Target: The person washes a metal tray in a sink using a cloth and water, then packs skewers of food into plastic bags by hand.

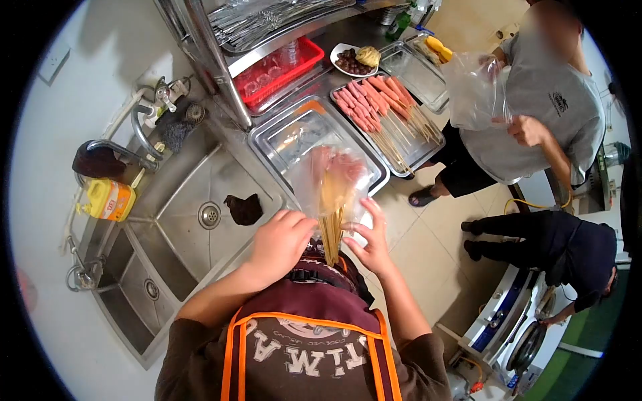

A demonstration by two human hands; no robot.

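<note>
A clear plastic bag (332,175) holds a bunch of sausage skewers, and their wooden sticks (331,234) hang down out of its mouth. My left hand (279,242) grips the bag's lower left edge next to the sticks. My right hand (370,240) has its fingers spread against the bag's lower right side. The bag hangs over the front edge of a steel counter, above an empty steel tray (294,137). Just beyond it, a second tray (418,155) carries several sausage skewers (378,103).
A steel sink (194,200) with a dark rag (243,208) lies to the left, a yellow bottle (109,199) beside the tap. A red basket (281,70) and a plate of food (354,60) sit further back. One person (545,100) holds a plastic bag; another (568,247) bends down.
</note>
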